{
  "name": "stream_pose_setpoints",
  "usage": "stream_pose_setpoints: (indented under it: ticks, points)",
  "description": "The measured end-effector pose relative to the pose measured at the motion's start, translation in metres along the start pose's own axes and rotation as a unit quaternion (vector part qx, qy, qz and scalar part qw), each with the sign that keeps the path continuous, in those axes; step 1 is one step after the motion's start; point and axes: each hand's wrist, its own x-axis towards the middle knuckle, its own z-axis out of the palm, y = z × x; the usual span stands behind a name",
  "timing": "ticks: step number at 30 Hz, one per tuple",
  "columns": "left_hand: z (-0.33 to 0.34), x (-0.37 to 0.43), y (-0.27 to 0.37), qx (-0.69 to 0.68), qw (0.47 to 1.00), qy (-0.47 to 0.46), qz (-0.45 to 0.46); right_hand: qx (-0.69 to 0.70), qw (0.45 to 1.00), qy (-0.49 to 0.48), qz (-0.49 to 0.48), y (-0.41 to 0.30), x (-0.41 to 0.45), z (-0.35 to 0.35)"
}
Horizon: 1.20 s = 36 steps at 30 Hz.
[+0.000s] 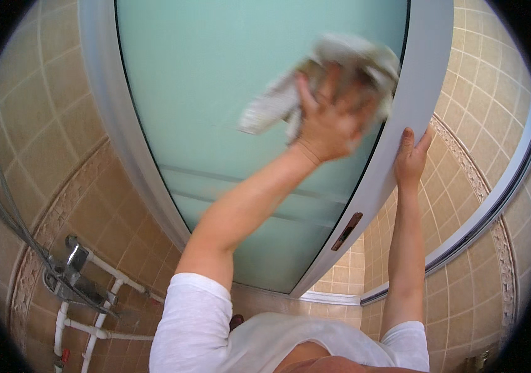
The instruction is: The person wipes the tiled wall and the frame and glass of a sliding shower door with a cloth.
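A light, grey-white cloth (265, 109) lies bunched against the frosted glass panel (228, 84) of a sliding door. My left hand (333, 121) presses on it with spread fingers, close to the panel's right edge; hand and cloth are blurred. My right hand (410, 158) holds the outer edge of the door's white frame (426, 60), thumb on the near side, other fingers partly hidden. Lower on that frame sits a recessed door pull (347, 231).
Beige wall tiles (60, 60) surround the door. At left are a shower mixer (76, 259), a hanging hose (11, 219) and white pipes (116, 275). On the right, a metal door jamb (475, 233) edges the opening, with a floor track (331, 297) below.
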Motion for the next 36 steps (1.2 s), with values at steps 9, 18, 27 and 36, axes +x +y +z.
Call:
stream_pose_setpoints:
  ticks: [9,18,27,36]
  points:
    - [-0.051,-0.025,-0.098,0.073,0.994,-0.061,0.061,-0.034,0.994,-0.037,-0.098,-0.003,0.024,-0.012]
    - [-0.151,-0.042,-0.269,0.181,0.978,0.095,-0.041,-0.13,0.977,0.008,-0.169,-0.015,0.048,-0.003]
    - [-0.04,-0.039,-0.071,0.02,0.996,0.03,-0.087,-0.117,0.982,0.028,-0.145,-0.01,0.048,-0.003]
    - [-0.054,-0.107,-0.042,-0.23,0.969,-0.068,0.056,-0.071,0.983,0.022,-0.17,0.004,0.054,-0.004]
